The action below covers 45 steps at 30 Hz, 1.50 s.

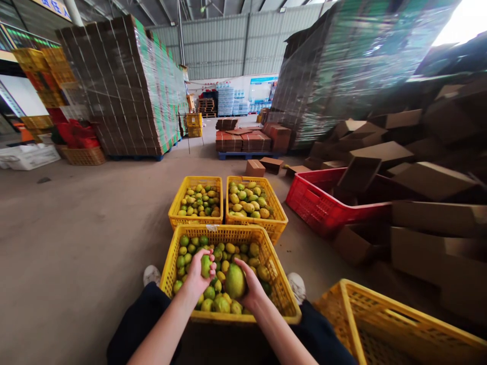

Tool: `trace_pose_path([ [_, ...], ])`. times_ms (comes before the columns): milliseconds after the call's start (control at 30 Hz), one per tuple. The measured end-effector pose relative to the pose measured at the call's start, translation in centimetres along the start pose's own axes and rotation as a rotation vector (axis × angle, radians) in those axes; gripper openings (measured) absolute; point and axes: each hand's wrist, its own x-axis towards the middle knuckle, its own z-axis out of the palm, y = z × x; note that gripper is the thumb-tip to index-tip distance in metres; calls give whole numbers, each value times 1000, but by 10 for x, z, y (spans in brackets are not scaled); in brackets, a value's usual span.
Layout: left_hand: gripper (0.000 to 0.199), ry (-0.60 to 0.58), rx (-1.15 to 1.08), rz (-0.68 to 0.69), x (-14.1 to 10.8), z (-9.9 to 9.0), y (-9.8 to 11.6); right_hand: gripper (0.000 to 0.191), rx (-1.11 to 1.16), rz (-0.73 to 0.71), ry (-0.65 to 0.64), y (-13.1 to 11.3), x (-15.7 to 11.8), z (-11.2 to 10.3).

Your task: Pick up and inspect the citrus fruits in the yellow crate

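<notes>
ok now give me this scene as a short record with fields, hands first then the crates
left hand: fingers curled around a smaller green fruit
right hand: holding a larger green fruit
front crate: yellow plastic, full of green and yellow lemon-like fruit, standing between two shoes
rear crates: two, yellow, side by side, also holding fruit
red crate: to the right, cardboard carton tilted in it
lower right: another yellow crate, partly out of frame
far right: heaped cartons
</notes>
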Motion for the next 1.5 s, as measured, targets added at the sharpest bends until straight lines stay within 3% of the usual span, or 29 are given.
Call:
trace_pose_path([
  [533,11,-19,-119,7,-6,-1,3,24,8,-1,3,1,4,-3],
  [833,4,-17,4,12,0,0,2,23,15,11,-21,1,2,-3],
  [1233,12,-45,177,80,0,0,-1,25,-21,20,6,0,2,-2],
  [1500,7,-18,-6,-8,0,-2,2,21,25,4,37,-2,-2,1],
])
